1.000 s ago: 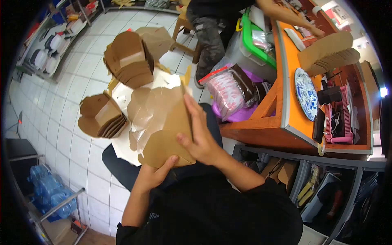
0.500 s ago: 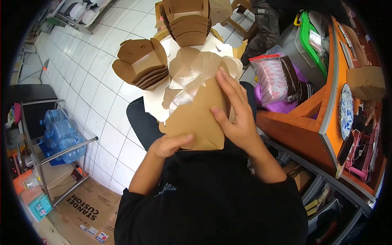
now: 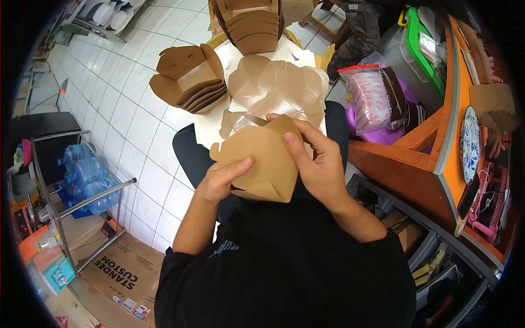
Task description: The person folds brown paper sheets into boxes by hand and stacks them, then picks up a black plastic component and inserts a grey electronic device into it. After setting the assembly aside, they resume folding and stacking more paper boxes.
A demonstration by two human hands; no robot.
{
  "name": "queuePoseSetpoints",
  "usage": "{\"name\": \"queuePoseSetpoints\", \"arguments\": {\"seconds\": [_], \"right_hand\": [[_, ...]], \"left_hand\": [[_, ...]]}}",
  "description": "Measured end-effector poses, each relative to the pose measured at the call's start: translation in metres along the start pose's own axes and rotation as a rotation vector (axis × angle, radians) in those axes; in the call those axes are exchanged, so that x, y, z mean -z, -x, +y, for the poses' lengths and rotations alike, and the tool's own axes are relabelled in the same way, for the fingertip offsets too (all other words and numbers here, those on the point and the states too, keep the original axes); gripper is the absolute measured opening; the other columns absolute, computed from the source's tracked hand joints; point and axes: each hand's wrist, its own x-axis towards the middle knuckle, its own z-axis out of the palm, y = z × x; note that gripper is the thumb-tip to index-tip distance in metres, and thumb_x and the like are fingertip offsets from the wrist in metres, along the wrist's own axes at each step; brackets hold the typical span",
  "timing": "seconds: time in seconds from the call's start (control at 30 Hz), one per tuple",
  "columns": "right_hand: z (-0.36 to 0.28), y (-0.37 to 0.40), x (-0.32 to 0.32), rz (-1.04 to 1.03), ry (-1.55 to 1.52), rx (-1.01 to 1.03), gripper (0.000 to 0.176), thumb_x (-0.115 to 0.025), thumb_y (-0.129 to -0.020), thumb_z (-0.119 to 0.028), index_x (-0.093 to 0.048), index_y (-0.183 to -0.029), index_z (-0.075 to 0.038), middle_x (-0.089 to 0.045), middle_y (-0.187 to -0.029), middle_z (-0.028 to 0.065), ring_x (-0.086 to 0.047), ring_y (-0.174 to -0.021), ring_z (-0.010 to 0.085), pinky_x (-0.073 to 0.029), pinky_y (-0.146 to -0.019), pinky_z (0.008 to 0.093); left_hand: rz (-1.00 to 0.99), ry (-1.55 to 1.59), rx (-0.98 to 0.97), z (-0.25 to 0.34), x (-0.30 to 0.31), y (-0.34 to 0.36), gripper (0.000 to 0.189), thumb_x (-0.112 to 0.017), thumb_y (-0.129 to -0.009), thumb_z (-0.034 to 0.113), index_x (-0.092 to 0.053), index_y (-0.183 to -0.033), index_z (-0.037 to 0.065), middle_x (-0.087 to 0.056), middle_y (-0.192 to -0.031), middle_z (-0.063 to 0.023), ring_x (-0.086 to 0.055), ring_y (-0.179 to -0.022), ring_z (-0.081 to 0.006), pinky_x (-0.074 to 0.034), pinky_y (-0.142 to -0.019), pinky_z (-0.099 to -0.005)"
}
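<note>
A brown kraft paper food box [image 3: 254, 158], partly folded, is held in front of my chest, its plain outer side facing up. My left hand [image 3: 219, 179] grips its near left side, thumb on the panel and the other fingers hidden below. My right hand [image 3: 320, 161] is closed around the far right corner, thumb on the outer face and fingertips over the upper edge. Just beyond lie flat box blanks [image 3: 279, 87] with glossy inner sides. Nested folded boxes stand in a smaller stack [image 3: 191, 82] at the left and a taller stack [image 3: 254, 33] behind.
The blanks and stacks rest on a white surface [image 3: 205, 131] over my knees. At right stand an orange wooden table [image 3: 394, 169], a green-lidded bin [image 3: 418, 49] and a bag of packed goods [image 3: 372, 101]. Blue water bottles [image 3: 87, 177] sit in a metal rack at left. Another person's leg [image 3: 358, 38] is behind.
My right hand's fingers have curled from lying stretched along the box to gripping its far corner. The box's far side is bent up and drawn nearer, uncovering more of the blanks.
</note>
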Motion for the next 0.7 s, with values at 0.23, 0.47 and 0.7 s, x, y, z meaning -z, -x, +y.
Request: {"name": "queuePoseSetpoints", "arguments": {"seconds": [0.23, 0.47, 0.7], "right_hand": [[-0.013, -0.023, 0.030, -0.095, 0.425, 0.393, 0.032, -0.067, -0.089, 0.006, -0.074, -0.117, -0.005, -0.075, -0.116, 0.0154, -0.075, -0.102, 0.0288, -0.059, -0.084, 0.0343], [-0.011, -0.026, 0.043, -0.143, 0.614, 0.571, 0.021, -0.075, -0.081, 0.006, -0.076, -0.099, -0.004, -0.077, -0.114, 0.0124, -0.076, -0.099, 0.0254, -0.060, -0.080, 0.0307], [-0.005, -0.030, 0.045, -0.067, 0.445, 0.709, 0.014, -0.071, -0.081, 0.010, -0.069, -0.090, -0.001, -0.075, -0.115, 0.0191, -0.076, -0.095, 0.0326, -0.061, -0.081, 0.0344]], "left_hand": [[0.127, -0.082, 0.091, 0.030, -0.044, -0.011, 0.044, -0.056, -0.107, 0.024, -0.051, -0.141, -0.003, -0.065, -0.130, -0.0118, -0.064, -0.118, -0.0195, -0.051, -0.099, -0.0340], [0.082, -0.189, 0.023, 0.019, -0.046, -0.018, 0.041, -0.054, -0.109, 0.024, -0.051, -0.140, -0.003, -0.065, -0.127, -0.0110, -0.063, -0.116, -0.0175, -0.052, -0.098, -0.0323], [0.032, -0.372, -0.124, 0.026, -0.053, -0.017, 0.041, -0.053, -0.109, 0.022, -0.050, -0.141, -0.003, -0.064, -0.126, -0.0098, -0.061, -0.114, -0.0160, -0.051, -0.096, -0.0313]]}}
